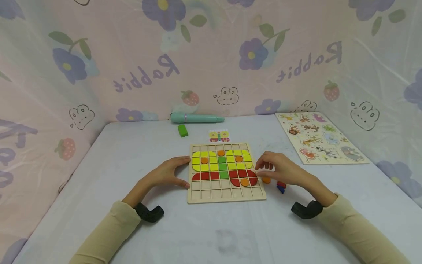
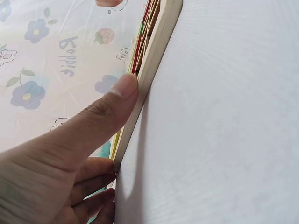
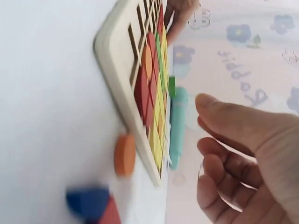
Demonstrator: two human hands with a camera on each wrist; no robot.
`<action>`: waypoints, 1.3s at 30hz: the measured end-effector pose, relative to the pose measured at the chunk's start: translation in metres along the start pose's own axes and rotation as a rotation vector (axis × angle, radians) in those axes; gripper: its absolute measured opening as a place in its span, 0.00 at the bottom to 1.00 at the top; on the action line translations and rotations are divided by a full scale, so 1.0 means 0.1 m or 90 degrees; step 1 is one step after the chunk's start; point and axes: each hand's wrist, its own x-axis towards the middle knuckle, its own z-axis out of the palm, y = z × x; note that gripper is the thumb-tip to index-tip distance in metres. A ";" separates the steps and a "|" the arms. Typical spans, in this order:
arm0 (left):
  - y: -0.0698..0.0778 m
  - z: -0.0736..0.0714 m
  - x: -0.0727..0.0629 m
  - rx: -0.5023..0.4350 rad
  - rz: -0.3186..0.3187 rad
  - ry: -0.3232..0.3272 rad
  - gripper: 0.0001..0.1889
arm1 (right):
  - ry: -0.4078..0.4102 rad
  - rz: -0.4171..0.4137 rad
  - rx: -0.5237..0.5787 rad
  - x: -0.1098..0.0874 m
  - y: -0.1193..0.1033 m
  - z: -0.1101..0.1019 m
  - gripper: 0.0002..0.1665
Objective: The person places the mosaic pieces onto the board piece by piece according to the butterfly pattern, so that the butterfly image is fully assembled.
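Note:
A wooden grid board (image 1: 227, 198) lies on the table, holding yellow, red, green and orange pieces laid out like a butterfly. My left hand (image 1: 166, 172) touches the board's left edge, thumb and fingers spread apart; in the left wrist view the thumb (image 2: 114, 102) rests against the rim. Just off the right edge hovers my right hand (image 1: 280, 168), its fingers loosely bent and nothing between them in the right wrist view. Below it on the table are an orange disc (image 3: 124, 155), a blue piece (image 3: 86, 200) and a red piece (image 3: 110, 212).
Behind the board lies a small butterfly picture card (image 1: 219, 136). A green block (image 1: 182, 131) and a teal pen-shaped object (image 1: 197, 118) are farther back. An animal puzzle board (image 1: 333, 162) lies at the back right. Printed fabric (image 1: 204, 55) hangs behind the table.

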 end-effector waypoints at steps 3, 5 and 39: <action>0.00 0.00 0.00 0.001 -0.001 -0.001 0.51 | 0.025 -0.003 -0.021 -0.16 0.11 -0.11 0.10; 0.00 0.00 0.00 0.000 0.000 0.000 0.51 | 0.048 -0.014 -0.037 -0.27 0.20 -0.18 0.12; 0.00 0.00 -0.01 -0.002 0.000 0.001 0.51 | -0.038 -0.010 0.067 -0.62 0.46 -0.15 0.15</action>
